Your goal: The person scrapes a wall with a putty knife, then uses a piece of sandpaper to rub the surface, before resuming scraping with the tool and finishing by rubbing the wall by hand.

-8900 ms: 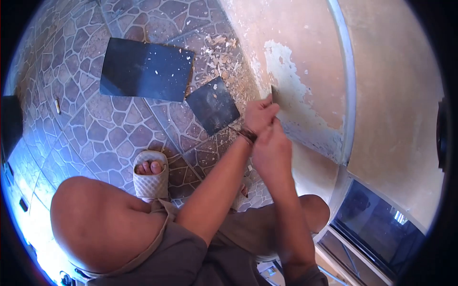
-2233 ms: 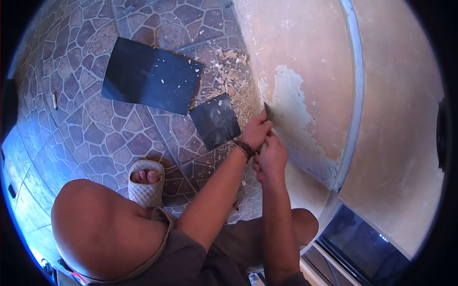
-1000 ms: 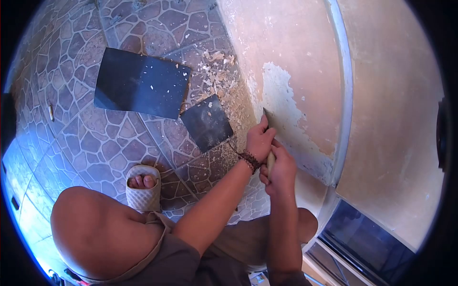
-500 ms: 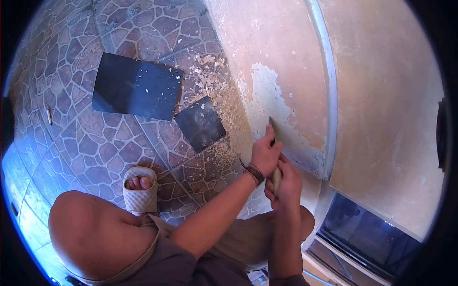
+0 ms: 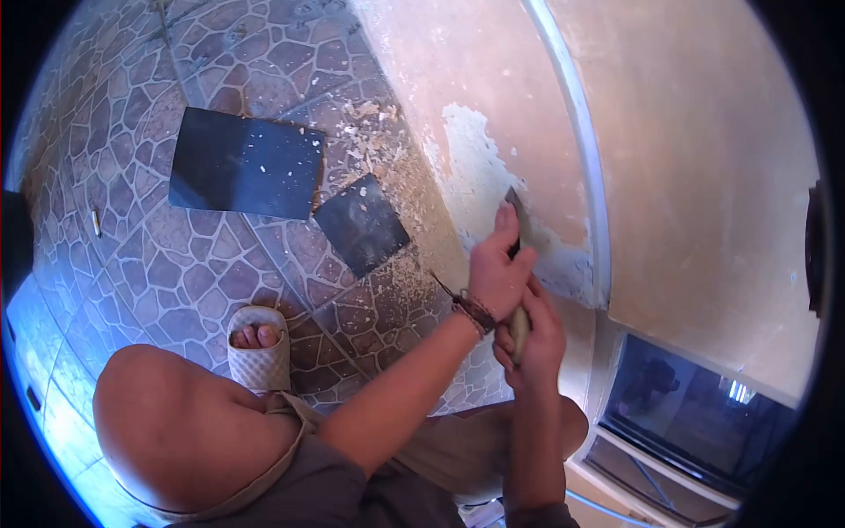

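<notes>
Both my hands are closed around a scraper with a dark narrow-looking blade (image 5: 515, 204) and a pale yellowish handle (image 5: 519, 336). My left hand (image 5: 498, 275), with dark bracelets at the wrist, grips the front part, its fingers stretched along the blade. Behind it my right hand (image 5: 537, 339) wraps the handle. The blade tip meets the wall at a bare whitish patch (image 5: 471, 163), where the peach coating (image 5: 493, 70) has come off in a ragged outline. My fingers partly hide the blade.
Paint flakes (image 5: 374, 132) litter the stone-patterned floor (image 5: 114, 264) along the wall. A large dark sheet (image 5: 246, 167) and a smaller dark square (image 5: 363, 227) lie there. A pale vertical strip (image 5: 585, 167) divides the wall; a dark glass panel (image 5: 687, 405) is at lower right.
My hands and the scraper have moved up and right across the bare patch, and the blade now points more upward. The whole view has shifted slightly.
</notes>
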The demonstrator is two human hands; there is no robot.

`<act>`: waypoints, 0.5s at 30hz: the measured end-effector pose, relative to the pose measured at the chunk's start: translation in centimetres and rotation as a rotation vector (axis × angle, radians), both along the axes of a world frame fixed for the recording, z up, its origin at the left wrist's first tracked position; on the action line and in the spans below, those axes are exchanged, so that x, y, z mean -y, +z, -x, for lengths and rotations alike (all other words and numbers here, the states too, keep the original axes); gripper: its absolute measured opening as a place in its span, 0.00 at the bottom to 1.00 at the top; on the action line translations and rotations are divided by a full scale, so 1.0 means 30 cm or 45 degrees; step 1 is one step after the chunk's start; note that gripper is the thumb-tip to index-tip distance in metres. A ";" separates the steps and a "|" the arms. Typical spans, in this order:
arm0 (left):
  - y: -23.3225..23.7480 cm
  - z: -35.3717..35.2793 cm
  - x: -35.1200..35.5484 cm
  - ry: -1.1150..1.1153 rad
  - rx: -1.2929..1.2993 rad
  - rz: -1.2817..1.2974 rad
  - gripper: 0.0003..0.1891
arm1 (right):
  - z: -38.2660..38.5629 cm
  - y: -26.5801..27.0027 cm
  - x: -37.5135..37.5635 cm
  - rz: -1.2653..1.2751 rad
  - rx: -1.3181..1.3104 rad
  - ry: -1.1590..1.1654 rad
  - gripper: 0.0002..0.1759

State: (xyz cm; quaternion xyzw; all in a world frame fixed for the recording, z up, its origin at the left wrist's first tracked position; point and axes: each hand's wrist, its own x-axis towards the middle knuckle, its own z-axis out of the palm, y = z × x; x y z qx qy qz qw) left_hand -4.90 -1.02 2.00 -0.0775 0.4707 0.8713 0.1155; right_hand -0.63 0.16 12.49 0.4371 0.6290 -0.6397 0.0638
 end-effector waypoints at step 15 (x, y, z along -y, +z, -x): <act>-0.017 -0.104 -0.038 -0.032 -0.071 -0.170 0.26 | -0.169 -0.026 -0.183 -0.185 0.105 0.537 0.23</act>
